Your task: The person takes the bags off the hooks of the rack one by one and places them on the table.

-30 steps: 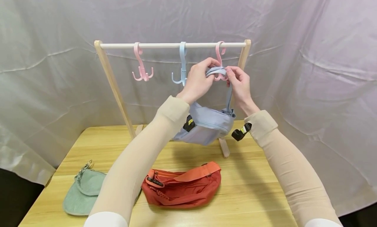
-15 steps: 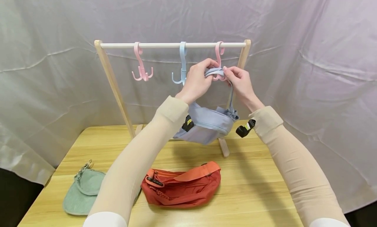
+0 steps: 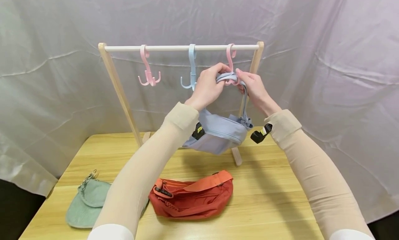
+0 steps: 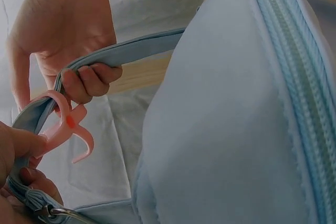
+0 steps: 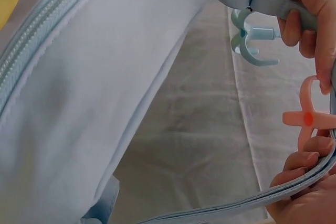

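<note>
A light blue bag (image 3: pixel 221 131) hangs by its strap below the right-hand pink hook (image 3: pixel 230 60). My left hand (image 3: pixel 208 82) grips the strap (image 3: pixel 227 76) just left of that hook. On the hook's other side, my right hand (image 3: pixel 254 89) holds the same strap with curled fingers, its thumb near the hook. In the left wrist view the strap passes against the hook's pink prongs (image 4: pixel 68 124); whether it is fully seated on them I cannot tell. The right wrist view shows the bag's zipper side and the strap (image 5: pixel 247 200) running down from my fingers.
The wooden rack (image 3: pixel 120 94) also carries a pink hook (image 3: pixel 148 68) and a blue hook (image 3: pixel 192 65) on its white bar (image 3: pixel 168 48). On the table (image 3: pixel 249 198) lie a red waist bag (image 3: pixel 193 202) and a green bag (image 3: pixel 87 202), partly behind my left arm. A grey curtain hangs behind.
My right wrist has shifted slightly outward to the right, and the strap below it now hangs in a rounder curve. My left hand stays nearly in place.
</note>
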A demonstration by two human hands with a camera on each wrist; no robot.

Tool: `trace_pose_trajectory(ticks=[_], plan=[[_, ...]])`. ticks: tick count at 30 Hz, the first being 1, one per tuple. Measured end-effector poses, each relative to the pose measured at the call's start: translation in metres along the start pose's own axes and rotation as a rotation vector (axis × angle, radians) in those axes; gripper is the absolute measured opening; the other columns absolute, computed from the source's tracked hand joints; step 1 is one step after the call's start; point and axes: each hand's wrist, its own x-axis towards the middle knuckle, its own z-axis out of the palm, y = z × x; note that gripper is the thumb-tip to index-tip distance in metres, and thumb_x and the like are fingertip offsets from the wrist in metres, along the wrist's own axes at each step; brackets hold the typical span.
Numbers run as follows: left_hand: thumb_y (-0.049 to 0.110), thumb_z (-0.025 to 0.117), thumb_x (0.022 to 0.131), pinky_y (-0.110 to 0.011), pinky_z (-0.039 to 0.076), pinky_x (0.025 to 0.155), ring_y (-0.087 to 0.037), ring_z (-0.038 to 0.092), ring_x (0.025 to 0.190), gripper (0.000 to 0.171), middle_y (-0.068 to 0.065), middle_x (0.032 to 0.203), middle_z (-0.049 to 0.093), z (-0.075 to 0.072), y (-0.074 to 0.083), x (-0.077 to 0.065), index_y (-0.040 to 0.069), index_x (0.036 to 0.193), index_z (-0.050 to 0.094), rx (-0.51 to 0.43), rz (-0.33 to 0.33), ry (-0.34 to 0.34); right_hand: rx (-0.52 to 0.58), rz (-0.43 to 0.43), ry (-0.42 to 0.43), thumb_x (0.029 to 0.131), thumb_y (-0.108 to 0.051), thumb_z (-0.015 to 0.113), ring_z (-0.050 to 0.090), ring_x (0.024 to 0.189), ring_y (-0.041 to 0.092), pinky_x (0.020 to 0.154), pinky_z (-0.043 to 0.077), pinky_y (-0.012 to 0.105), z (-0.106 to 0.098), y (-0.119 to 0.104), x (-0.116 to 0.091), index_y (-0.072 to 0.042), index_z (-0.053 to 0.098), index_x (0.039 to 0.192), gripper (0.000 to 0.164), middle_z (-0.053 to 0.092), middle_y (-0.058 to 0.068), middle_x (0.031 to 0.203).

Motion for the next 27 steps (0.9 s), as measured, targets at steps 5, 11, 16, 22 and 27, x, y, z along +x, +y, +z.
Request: trace_pose_trajectory(ticks=[5, 11, 16, 22, 27], plan=[[0.006, 0.066, 0.095, -0.026, 0.049, 0.09, -0.014, 0.064, 0.097, 0.022, -0.002, 0.106, 0.073, 0.0001, -0.0002, 0.0005, 0.012, 0.116, 0.069, 0.001, 0.01, 0.002, 0.033, 0.075, -0.014, 0.103, -0.031, 0.055, 0.038, 0.049, 0.008, 0.054, 0.031, 0.023, -0.0052, -0.0035, 0.0024, -0.018, 0.065, 0.061, 0.045, 0.045, -0.007, 0.05], [0.006, 0.067, 0.095, -0.026, 0.049, 0.089, -0.014, 0.063, 0.097, 0.022, -0.003, 0.107, 0.072, 0.001, -0.0006, -0.0003, 0.011, 0.116, 0.069, -0.009, 0.009, -0.003, 0.091, 0.181, -0.042, 0.103, -0.034, 0.055, 0.036, 0.048, 0.008, 0.051, 0.029, 0.022, -0.0096, -0.0052, 0.0057, -0.016, 0.063, 0.062, 0.046, 0.043, -0.006, 0.051], [0.005, 0.066, 0.095, -0.027, 0.05, 0.09, -0.015, 0.064, 0.098, 0.023, -0.004, 0.108, 0.073, 0.0011, -0.0006, -0.0002, 0.011, 0.117, 0.068, -0.004, 0.013, -0.005, 0.112, 0.239, -0.036, 0.102, -0.039, 0.057, 0.034, 0.049, 0.006, 0.051, 0.027, 0.021, -0.01, -0.0071, 0.0071, -0.018, 0.061, 0.062, 0.045, 0.042, -0.008, 0.052], [0.003, 0.064, 0.095, -0.027, 0.049, 0.089, -0.015, 0.064, 0.097, 0.024, -0.004, 0.11, 0.073, -0.0001, -0.0008, 0.0, 0.01, 0.117, 0.068, 0.012, 0.007, -0.008, 0.077, 0.262, -0.014, 0.1, -0.037, 0.06, 0.033, 0.051, 0.008, 0.054, 0.026, 0.023, -0.0087, -0.0095, 0.0081, -0.019, 0.064, 0.063, 0.041, 0.041, -0.008, 0.052], [0.001, 0.064, 0.093, -0.026, 0.047, 0.089, -0.015, 0.063, 0.097, 0.025, -0.003, 0.107, 0.073, -0.0009, -0.0016, 0.0006, 0.01, 0.116, 0.069, 0.016, 0.013, -0.004, 0.081, 0.246, -0.007, 0.099, -0.03, 0.063, 0.033, 0.052, 0.009, 0.056, 0.026, 0.024, -0.0092, -0.0105, 0.0085, -0.018, 0.067, 0.063, 0.038, 0.041, -0.007, 0.053]])
